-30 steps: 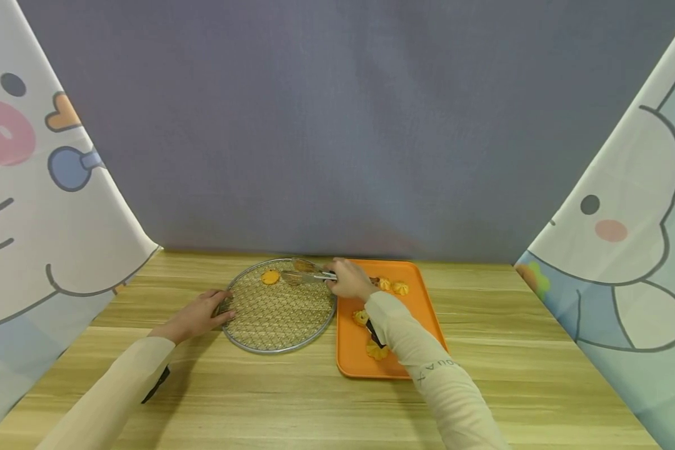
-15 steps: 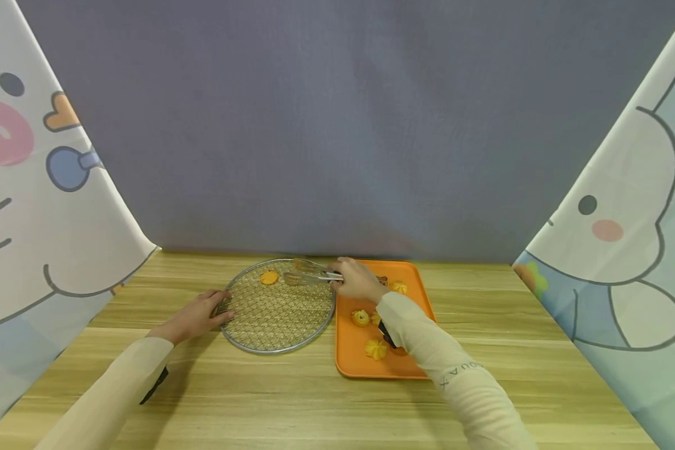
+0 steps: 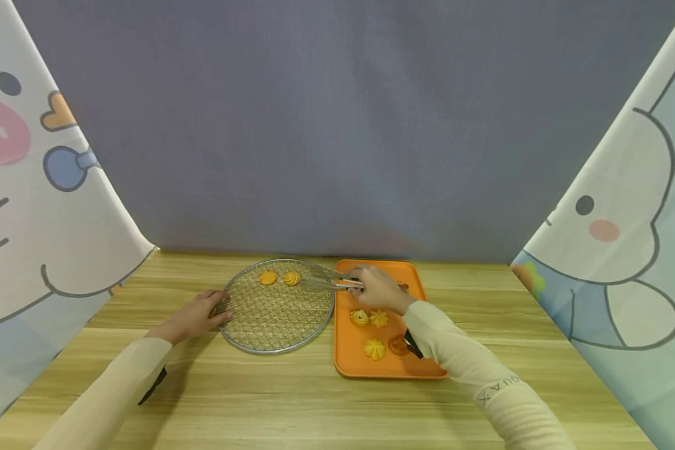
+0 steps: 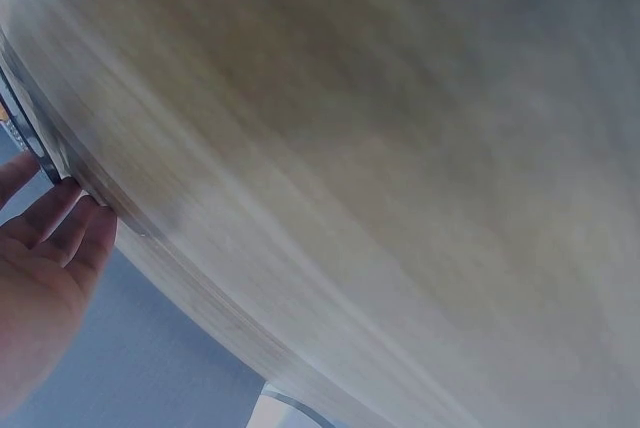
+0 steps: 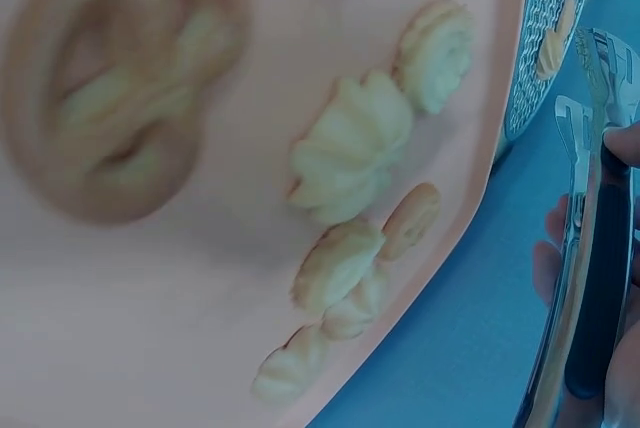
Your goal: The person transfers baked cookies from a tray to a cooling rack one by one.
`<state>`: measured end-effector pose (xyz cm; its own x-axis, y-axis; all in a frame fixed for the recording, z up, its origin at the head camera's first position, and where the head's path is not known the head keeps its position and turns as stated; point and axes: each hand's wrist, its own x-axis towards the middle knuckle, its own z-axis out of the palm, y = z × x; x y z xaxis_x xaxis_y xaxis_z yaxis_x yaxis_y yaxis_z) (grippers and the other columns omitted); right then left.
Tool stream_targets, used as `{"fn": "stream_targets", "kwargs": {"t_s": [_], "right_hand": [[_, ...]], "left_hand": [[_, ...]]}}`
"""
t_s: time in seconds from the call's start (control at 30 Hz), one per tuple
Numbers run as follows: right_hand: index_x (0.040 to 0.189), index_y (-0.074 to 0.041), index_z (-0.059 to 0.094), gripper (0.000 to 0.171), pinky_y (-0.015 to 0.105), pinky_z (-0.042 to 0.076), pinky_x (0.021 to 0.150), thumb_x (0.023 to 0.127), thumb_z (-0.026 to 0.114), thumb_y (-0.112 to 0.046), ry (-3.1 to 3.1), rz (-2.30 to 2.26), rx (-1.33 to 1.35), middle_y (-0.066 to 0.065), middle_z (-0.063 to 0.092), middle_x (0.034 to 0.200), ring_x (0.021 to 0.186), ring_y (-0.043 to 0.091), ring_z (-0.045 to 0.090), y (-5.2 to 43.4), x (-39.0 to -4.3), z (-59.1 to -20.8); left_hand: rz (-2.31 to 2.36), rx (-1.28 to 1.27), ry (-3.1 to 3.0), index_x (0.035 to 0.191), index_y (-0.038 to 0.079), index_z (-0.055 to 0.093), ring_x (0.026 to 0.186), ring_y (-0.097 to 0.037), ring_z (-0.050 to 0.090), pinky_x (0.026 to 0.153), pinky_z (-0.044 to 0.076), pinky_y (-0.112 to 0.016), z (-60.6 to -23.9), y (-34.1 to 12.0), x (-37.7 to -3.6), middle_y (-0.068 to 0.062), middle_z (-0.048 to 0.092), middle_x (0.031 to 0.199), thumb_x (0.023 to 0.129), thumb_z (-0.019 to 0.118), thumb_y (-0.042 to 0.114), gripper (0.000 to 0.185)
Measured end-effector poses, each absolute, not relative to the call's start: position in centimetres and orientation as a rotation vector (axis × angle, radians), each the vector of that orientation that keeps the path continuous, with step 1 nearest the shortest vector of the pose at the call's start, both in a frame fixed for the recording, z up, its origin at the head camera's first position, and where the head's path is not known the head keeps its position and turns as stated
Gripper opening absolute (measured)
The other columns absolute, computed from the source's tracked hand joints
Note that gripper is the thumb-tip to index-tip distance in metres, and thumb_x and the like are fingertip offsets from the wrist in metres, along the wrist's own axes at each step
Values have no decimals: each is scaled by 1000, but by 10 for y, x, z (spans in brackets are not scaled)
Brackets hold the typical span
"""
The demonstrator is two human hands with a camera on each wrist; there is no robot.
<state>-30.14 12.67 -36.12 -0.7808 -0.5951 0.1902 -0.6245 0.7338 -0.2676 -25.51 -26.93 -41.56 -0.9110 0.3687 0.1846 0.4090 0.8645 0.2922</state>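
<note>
In the head view my right hand (image 3: 377, 289) holds metal tongs (image 3: 320, 280) over the left rim of the orange tray (image 3: 343, 365). The tong tips are spread, just right of a swirled cookie (image 3: 291, 278) on the round wire rack (image 3: 275, 319). Left of it on the rack lies a flat round cookie (image 3: 267, 277). My left hand (image 3: 197, 315) rests at the rack's left rim, fingers loosely bent against it. In the right wrist view the dark tong handle (image 5: 597, 288) lies in my hand.
The tray holds a ring-shaped cookie (image 3: 359, 318), flower-shaped cookies (image 3: 374, 349) and a pretzel (image 3: 398, 345); my right arm covers part of it. Several more cookies show in the right wrist view. A grey curtain (image 3: 326, 125) hangs behind the wooden table (image 3: 247, 400).
My right hand and the tongs have moved right, away from the swirled cookie, which now lies uncovered on the rack. My left hand has kept its place at the rim.
</note>
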Motion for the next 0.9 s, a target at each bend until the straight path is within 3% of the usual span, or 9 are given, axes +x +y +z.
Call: {"fn": "stream_targets", "kwargs": {"t_s": [0.27,0.5,0.7,0.9], "right_hand": [[122,-5,58,37,34,53,71,87,60,-16,-2811,529,978,11,61,116,91,22,62,153,-291,-361],[117,-4,61,36,28,48,59,84,63,-15,-2754,456,987,10,62,103,74,17,58,176,-280,-363],[116,-4,61,36,32,51,65,82,66,-15,-2747,434,980,10,63,104,82,19,60,190,-269,-363],[117,-3,60,36,23,45,57,83,64,-13,-2767,506,999,10,62,103,70,10,54,203,-259,-361]], "left_hand": [[-510,-602,-2914,124,-7,48,111,-53,45,90,40,-61,-416,-269,-254,-33,48,123,88,60,28,51],[-510,-596,-2913,124,-7,48,112,-53,45,90,39,-61,-415,-269,-255,-33,48,123,88,60,28,51],[-500,-611,-2900,121,-6,51,109,-52,47,89,41,-60,-414,-268,-254,-33,50,120,88,61,25,46],[-501,-610,-2905,121,-5,51,108,-51,48,89,41,-60,-414,-268,-254,-32,50,120,88,61,25,46]]}}
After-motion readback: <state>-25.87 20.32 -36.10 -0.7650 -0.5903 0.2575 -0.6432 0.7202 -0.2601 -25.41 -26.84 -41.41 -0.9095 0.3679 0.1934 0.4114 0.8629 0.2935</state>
